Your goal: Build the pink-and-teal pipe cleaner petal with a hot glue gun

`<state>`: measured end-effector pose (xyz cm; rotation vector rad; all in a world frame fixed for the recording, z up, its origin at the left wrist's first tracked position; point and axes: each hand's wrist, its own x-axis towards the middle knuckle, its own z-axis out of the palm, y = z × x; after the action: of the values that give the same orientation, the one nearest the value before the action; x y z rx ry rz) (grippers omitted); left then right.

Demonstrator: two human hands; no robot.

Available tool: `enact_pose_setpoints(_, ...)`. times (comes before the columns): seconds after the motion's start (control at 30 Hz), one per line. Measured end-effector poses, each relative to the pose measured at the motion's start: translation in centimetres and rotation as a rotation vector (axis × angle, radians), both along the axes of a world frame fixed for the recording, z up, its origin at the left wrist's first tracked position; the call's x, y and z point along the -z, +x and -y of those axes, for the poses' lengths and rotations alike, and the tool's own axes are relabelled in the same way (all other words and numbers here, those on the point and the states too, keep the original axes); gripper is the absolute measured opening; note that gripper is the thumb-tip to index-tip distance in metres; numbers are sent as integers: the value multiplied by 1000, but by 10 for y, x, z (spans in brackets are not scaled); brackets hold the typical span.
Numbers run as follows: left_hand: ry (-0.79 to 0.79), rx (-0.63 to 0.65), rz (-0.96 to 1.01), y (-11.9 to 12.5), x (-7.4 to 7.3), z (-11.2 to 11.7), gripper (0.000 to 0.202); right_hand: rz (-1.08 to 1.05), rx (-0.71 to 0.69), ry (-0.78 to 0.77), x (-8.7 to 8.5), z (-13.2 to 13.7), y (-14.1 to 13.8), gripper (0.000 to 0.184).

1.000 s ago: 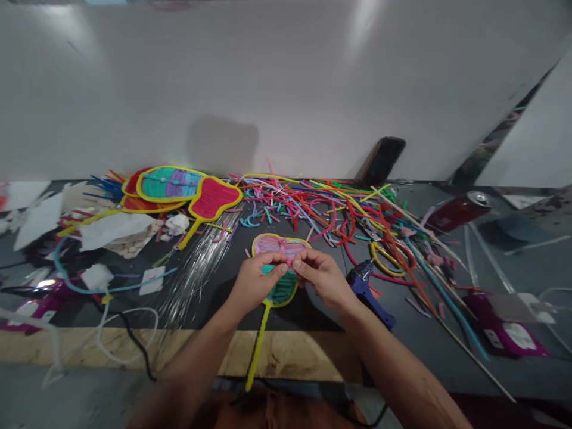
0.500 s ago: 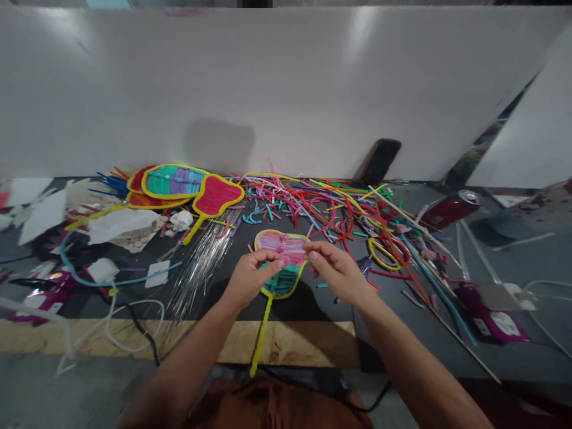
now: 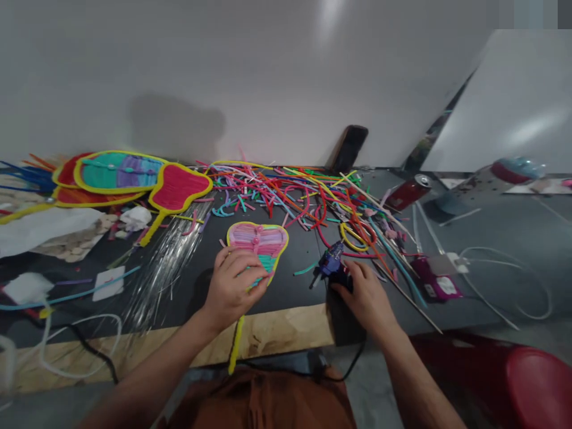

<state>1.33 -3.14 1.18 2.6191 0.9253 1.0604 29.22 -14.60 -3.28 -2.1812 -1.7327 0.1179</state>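
Observation:
A pipe-cleaner piece (image 3: 263,238) lies on the dark table, edged in yellow, with pink, lilac and teal bands and small pink beads down its middle. Its yellow twisted stem (image 3: 236,345) points toward me past the table edge. My left hand (image 3: 239,283) is over its lower part, thumb and fingers pinched together; a small pinkish bit shows at the tips, too small to name. To the right, my right hand (image 3: 364,292) has thumb and fingers around the handle end of a dark blue glue gun (image 3: 331,262), whose nozzle points left and toward me.
Loose coloured pipe cleaners (image 3: 290,190) spread along the back. Finished yellow-edged pieces (image 3: 120,173) lie at the left, above silvery strands (image 3: 165,268). A phone (image 3: 351,149) leans on the white panel. At the right are a red can (image 3: 409,192) and a purple device (image 3: 433,277).
My right hand has left the pipe-cleaner piece and moved right to the glue gun. My left hand has stayed over the piece, still pinching. The view has shifted right.

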Motion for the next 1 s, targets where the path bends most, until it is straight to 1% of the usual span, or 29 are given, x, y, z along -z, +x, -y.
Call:
enact_pose_setpoints(0.07, 89, 28, -24, 2, -2, 3, 8, -6, 16, -8, 1, 0, -4, 41)
enact_pose_setpoints(0.17, 221, 63, -40, 0, -6, 5, 10, -46, 47, -8, -5, 0, -5, 40)
enact_pose_setpoints(0.3, 330, 91, -37, -7, -9, 5, 15, -130, 164, 180, -17, 4, -1, 45)
enact_pose_setpoints(0.37, 356, 88, -48, -11, -10, 4, 16, -261, 199, 239, -25, 6, -3, 51)
enact_pose_setpoints(0.43, 380, 83, -70, -14, -10, 3, 17, -432, 230, 245, -32, 6, -9, 54)
enact_pose_setpoints(0.5, 401, 76, -88, -16, -11, 1, 20, -609, 236, 219, -37, 5, -18, 46)
enact_pose_setpoints(0.6, 436, 78, -102, -18, -11, -2, 21, -925, 175, 164, -40, 7, -33, 32)
enact_pose_setpoints(0.67, 463, 90, -94, -19, -11, -5, 21, -1124, 115, 123, -38, 10, -42, 32)
enact_pose_setpoints(0.73, 493, 107, -104, -19, -11, -8, 23, -1224, 44, 57, -35, 12, -48, 33)
enact_pose_setpoints(0.8, 515, 116, -149, -20, -10, -11, 23, -1192, -2, 10, -31, 12, -49, 34)
enact_pose_setpoints(0.83, 513, 115, -173, -20, -9, -12, 22, -1118, -1, 8, -30, 12, -47, 33)
enact_pose_setpoints(0.9, 483, 107, -203, -22, -7, -14, 22, -865, 66, 40, -29, 9, -38, 32)
enact_pose_setpoints(0.97, 443, 92, -203, -23, -3, -16, 23, -586, 159, 75, -30, 7, -24, 31)
enact_pose_setpoints(1.0, 426, 89, -196, -23, -1, -17, 23, -481, 206, 103, -31, 6, -16, 30)
